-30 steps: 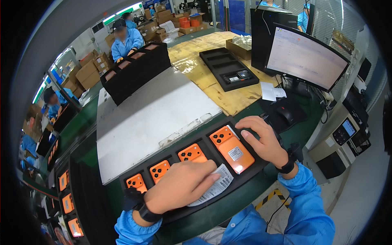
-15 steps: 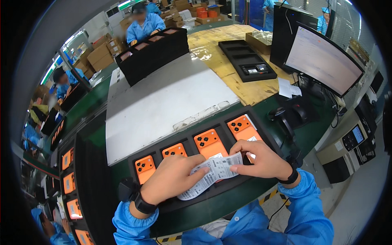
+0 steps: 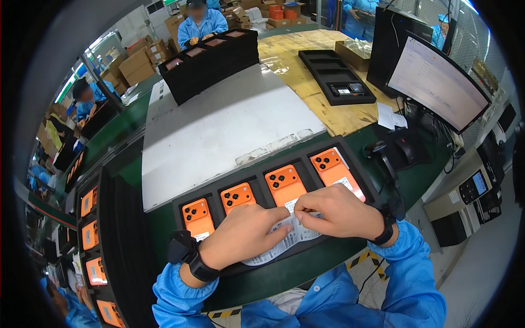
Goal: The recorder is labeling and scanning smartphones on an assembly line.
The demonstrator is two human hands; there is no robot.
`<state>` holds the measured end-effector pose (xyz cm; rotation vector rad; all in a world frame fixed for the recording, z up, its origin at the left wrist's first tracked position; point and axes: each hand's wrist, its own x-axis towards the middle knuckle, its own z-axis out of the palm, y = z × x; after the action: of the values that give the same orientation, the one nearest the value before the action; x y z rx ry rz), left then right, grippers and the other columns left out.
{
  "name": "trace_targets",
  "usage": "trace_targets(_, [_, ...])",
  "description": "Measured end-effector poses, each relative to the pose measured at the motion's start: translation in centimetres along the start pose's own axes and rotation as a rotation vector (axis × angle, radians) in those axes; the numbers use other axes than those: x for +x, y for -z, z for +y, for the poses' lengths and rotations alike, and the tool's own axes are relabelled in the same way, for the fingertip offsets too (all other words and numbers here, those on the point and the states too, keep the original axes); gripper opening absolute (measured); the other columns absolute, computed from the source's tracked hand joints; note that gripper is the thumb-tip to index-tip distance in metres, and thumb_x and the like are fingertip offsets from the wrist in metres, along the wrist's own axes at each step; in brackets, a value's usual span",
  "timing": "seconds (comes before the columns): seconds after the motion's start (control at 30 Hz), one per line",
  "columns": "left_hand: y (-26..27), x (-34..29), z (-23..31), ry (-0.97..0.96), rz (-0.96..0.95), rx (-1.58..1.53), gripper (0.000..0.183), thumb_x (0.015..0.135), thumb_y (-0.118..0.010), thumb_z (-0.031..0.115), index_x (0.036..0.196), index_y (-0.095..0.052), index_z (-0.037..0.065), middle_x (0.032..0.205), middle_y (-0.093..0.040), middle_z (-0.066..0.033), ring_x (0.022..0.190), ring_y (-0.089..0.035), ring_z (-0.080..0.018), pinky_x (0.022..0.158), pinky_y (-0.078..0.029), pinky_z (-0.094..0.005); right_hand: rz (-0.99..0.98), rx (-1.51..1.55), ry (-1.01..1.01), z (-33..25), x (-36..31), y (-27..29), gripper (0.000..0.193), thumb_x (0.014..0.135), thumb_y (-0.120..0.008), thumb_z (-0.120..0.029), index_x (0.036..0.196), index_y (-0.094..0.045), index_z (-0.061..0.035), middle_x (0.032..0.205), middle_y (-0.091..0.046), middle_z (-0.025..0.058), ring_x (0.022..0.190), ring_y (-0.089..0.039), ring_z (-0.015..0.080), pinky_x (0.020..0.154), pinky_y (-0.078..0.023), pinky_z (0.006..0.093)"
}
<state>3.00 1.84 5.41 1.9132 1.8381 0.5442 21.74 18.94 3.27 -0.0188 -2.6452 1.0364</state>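
Hands [image 3: 342, 213] holding 1 white label sheet [image 3: 296, 238], black-printed, barcoded, lower edge curved

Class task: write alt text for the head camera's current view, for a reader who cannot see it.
A person's left hand and right hand hold a printed white label sheet over a black tray containing four orange phones. A white board lies beyond; a lit monitor stands to the right.

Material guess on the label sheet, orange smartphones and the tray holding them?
Label sheet: likely paper or film; matte, thin, bent into a curve.
Orange smartphones: metal or glass, can't tell; smooth, slightly glossy.
Tray: probably foam; matte black, thick dividers, cut-out pockets.
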Motion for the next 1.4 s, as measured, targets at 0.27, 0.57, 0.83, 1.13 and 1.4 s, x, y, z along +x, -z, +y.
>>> trace_targets(0.27, [0.0, 0.1, 0.3, 0.047, 0.040, 0.009, 0.028, 0.105, -0.069, 0.031, 0.104, -0.079, 0.005, 0.063, -0.066, -0.0170, 0.060, -0.069, -0.0359, 0.058, -0.052, -0.0441, 0.046, 0.015, -0.035, 0.2, -0.2, -0.3, 0.017, 0.099, -0.068, -0.019, 0.095, -0.072, -0.0026, 0.082, -0.073, 0.0138, 0.071, -0.071, 0.0352, 0.063, -0.054, 0.0433])
trace_targets(0.57, [-0.2, 0.4, 0.2, 0.022, 0.156, 0.111, 0.026, 0.105, -0.070, 0.029, 0.099, -0.079, 0.006, 0.066, -0.066, -0.0173, 0.059, -0.068, -0.0344, 0.056, -0.050, -0.0427, 0.052, 0.303, -0.230, 2.2, -1.8, 1.0, 0.028, 0.104, -0.071, -0.027, 0.112, -0.076, -0.0003, 0.088, -0.077, 0.0181, 0.079, -0.076, 0.0272, 0.073, -0.056, 0.0335])
trace_targets(0.83, [-0.8, 3.7, -1.1, -0.010, -0.052, -0.184, 0.033, 0.108, -0.069, 0.033, 0.098, -0.073, 0.001, 0.072, -0.066, -0.0200, 0.063, -0.070, -0.0314, 0.056, -0.049, -0.0397, 0.557, 0.481, -0.433, 8.2, -6.0, 3.5, 0.031, 0.104, -0.074, -0.007, 0.132, -0.067, 0.0032, 0.101, -0.079, 0.0067, 0.090, -0.073, 0.0091, 0.079, -0.058, 0.0262])
trace_targets(1.13, [-3.5, 5.9, -2.4, -0.195, -0.142, -0.083, 0.032, 0.112, -0.059, 0.029, 0.116, -0.071, 0.000, 0.138, -0.067, -0.0141, 0.140, -0.057, -0.0306, 0.128, -0.028, -0.0585, 0.500, 0.469, -0.327, 7.5, -3.8, 2.0, 0.029, 0.114, -0.061, -0.019, 0.133, -0.068, 0.0022, 0.115, -0.071, 0.0061, 0.102, -0.066, 0.0092, 0.090, -0.054, 0.0269])
trace_targets(1.4, [0.7, 0.7, -0.9, -0.264, 0.077, -0.045, 0.021, 0.106, -0.068, 0.023, 0.102, -0.072, 0.003, 0.133, -0.072, -0.0105, 0.134, -0.063, -0.0280, 0.127, -0.031, -0.0558, 0.259, 0.284, -0.281, 6.0, -0.3, -0.2, 0.043, 0.113, -0.062, -0.028, 0.143, -0.065, 0.0021, 0.129, -0.072, 0.0167, 0.121, -0.068, 0.0276, 0.109, -0.050, 0.0379])
